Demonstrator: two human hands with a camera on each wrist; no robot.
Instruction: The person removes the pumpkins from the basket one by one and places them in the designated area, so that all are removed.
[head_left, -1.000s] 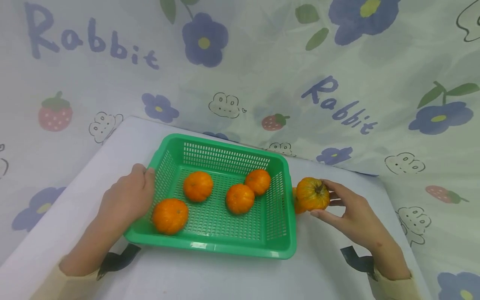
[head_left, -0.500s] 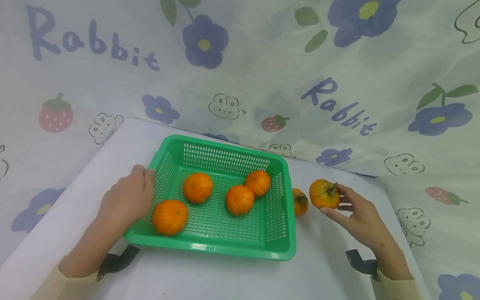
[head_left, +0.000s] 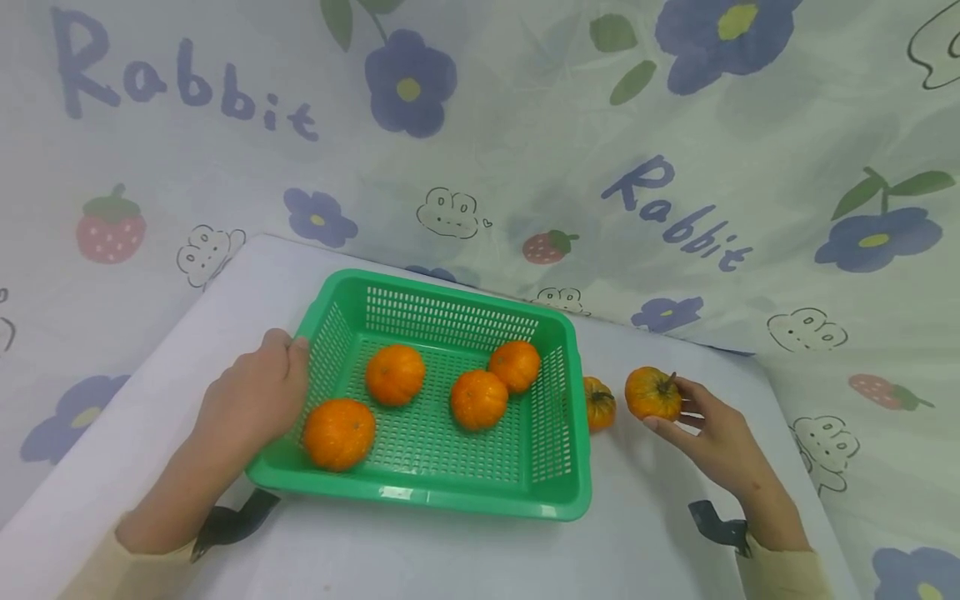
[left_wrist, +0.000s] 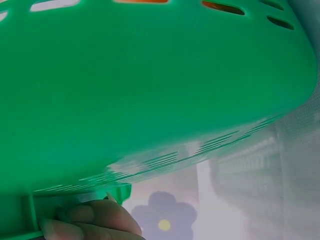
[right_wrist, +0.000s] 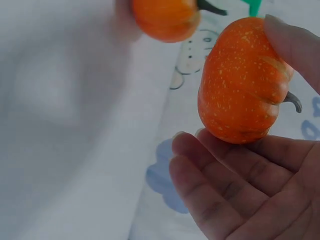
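Note:
My left hand (head_left: 255, 383) grips the left rim of a green plastic basket (head_left: 420, 493); in the left wrist view its curled fingers (left_wrist: 102, 215) show under the rim. Several orange mini pumpkins, one of them the front-left pumpkin (head_left: 339, 434), lie inside. To the right of the basket, my right hand (head_left: 716, 437) holds a yellow-orange mini pumpkin (head_left: 652, 393) between thumb and fingers, its dark stem towards the hand. The right wrist view shows that held pumpkin (right_wrist: 242, 82) close up. Another mini pumpkin (head_left: 600, 404) sits against the basket's right wall, partly hidden by it.
Everything stands on a white table (head_left: 480, 558). A pale cloth (head_left: 495, 150) printed with flowers, rabbits and strawberries hangs behind it and at the sides. Dark wrist straps (head_left: 236, 521) are on both arms.
My right hand has moved right and slightly down with its pumpkin, away from the basket. The other pumpkin by the wall shows more now. The left hand and basket stay put.

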